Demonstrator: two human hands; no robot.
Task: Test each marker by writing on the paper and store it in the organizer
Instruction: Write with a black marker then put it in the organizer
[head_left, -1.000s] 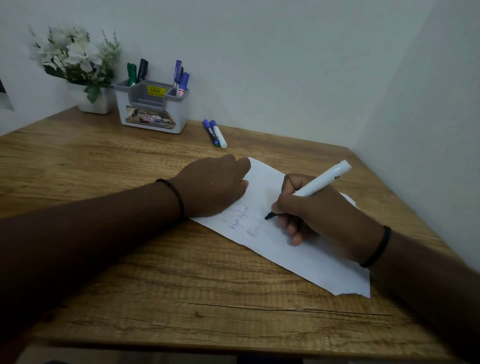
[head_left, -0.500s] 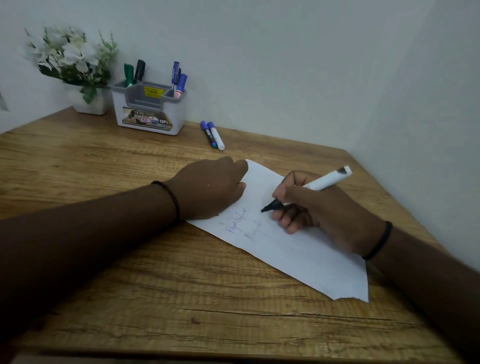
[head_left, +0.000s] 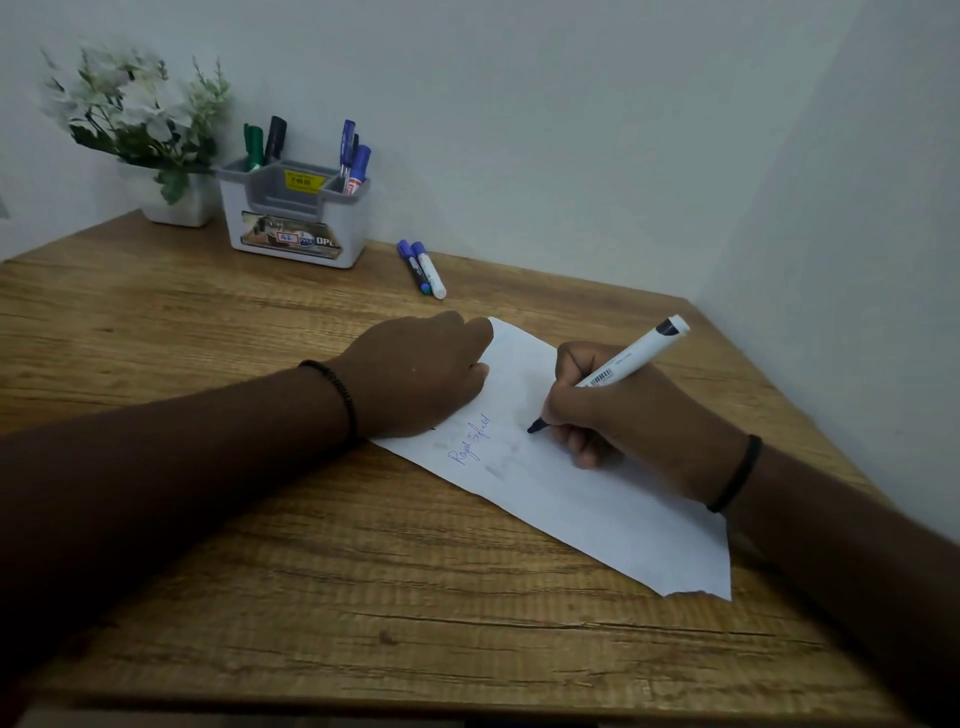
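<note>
A white sheet of paper (head_left: 587, 499) lies slanted on the wooden table, with blue handwriting near its left part. My right hand (head_left: 618, 415) grips a white marker (head_left: 631, 356) with a dark tip, and the tip touches the paper. My left hand (head_left: 415, 376) rests with curled fingers on the paper's left corner and holds it down. A grey and white organizer (head_left: 296, 218) stands at the back by the wall with several markers upright in its side compartments. Two capped markers (head_left: 423, 267) with blue caps lie on the table to its right.
A white pot of artificial flowers (head_left: 150, 135) stands left of the organizer. Walls close the table in at the back and on the right. The wooden table (head_left: 363, 582) stretches bare in front of the paper.
My right hand has shifted a little with the marker, whose tip has moved back down the paper from its raised spot. My left hand stays on the paper.
</note>
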